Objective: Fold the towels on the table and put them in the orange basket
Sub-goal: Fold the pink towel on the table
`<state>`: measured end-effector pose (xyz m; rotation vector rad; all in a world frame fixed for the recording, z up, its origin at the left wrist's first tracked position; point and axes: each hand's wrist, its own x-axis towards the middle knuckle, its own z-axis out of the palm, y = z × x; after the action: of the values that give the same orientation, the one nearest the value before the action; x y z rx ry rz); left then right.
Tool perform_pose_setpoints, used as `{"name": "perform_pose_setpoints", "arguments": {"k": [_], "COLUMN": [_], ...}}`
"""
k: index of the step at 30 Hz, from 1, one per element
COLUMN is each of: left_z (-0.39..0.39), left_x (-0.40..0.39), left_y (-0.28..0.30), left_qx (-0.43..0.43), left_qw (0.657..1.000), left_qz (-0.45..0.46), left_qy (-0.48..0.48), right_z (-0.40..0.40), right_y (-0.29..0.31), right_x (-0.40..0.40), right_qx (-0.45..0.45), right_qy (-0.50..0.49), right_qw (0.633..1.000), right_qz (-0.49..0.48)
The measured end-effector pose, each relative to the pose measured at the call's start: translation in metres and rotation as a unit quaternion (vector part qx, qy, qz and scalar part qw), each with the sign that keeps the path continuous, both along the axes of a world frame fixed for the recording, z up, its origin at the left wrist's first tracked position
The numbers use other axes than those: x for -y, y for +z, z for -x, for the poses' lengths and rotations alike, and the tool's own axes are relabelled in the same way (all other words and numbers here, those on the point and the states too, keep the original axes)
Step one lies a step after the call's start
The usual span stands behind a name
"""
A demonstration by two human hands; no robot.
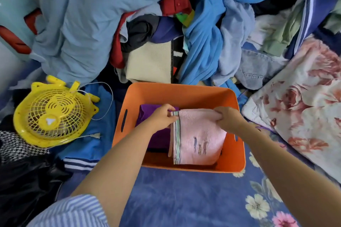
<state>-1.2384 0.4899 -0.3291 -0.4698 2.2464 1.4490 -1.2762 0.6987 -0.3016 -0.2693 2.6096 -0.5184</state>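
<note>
Blue floral bedspread w/ orange basket, yellow fan, clothes pile.

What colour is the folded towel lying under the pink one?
Purple folded towel, head view.

The single camera sits on my head, looking forward and steeply down along both my forearms, close above the rectangular orange plastic basket, with heaped clothes beyond.

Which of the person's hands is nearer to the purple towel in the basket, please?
Left. The left hand is directly over the purple towel, pinching the pink towel's striped corner. The right hand grips the pink towel's far edge, further from the purple one.
</note>
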Motion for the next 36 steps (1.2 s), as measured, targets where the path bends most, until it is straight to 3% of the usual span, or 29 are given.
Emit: {"name": "perform_pose_setpoints", "arguments": {"k": [5,10,15,19,21,23,26,30,36], "left_z": [0.031,0.074,0.082,0.064,0.05,0.038,0.023,0.025,0.038], "left_x": [-0.012,-0.022,-0.028,-0.038,-0.041,-0.045,-0.048,-0.055,-0.056], "left_y": [-0.069,-0.102,-0.126,-0.133,-0.138,-0.149,-0.165,-0.181,-0.159], "left_qx": [0.056,0.016,-0.009,-0.125,-0.225,-0.293,-0.206,-0.128,-0.053], "left_qw": [0.998,0.992,0.98,0.951,0.914,0.877,0.881,0.879,0.875], "left_qz": [0.031,0.116,0.183,0.279,0.337,0.361,0.362,0.391,0.389], "left_qy": [0.027,0.036,0.077,0.048,-0.028,-0.12,-0.223,-0.239,-0.284], "right_z": [0.039,0.071,0.065,0.041,0.027,0.016,0.014,0.022,0.027], "right_y": [-0.059,-0.096,-0.131,-0.149,-0.157,-0.169,-0.19,-0.199,-0.185], "right_x": [0.013,0.018,0.025,0.027,0.032,0.034,0.026,0.016,0.018], "right_qx": [0.07,0.109,-0.001,-0.143,-0.211,-0.206,-0.129,-0.093,-0.021], "right_qy": [-0.024,-0.171,-0.303,-0.268,-0.207,-0.123,-0.057,-0.023,-0.014], "right_qw": [0.996,0.979,0.951,0.948,0.952,0.97,0.989,0.992,0.994], "right_qz": [-0.058,0.017,0.06,0.091,0.083,0.029,-0.049,-0.08,-0.111]}}
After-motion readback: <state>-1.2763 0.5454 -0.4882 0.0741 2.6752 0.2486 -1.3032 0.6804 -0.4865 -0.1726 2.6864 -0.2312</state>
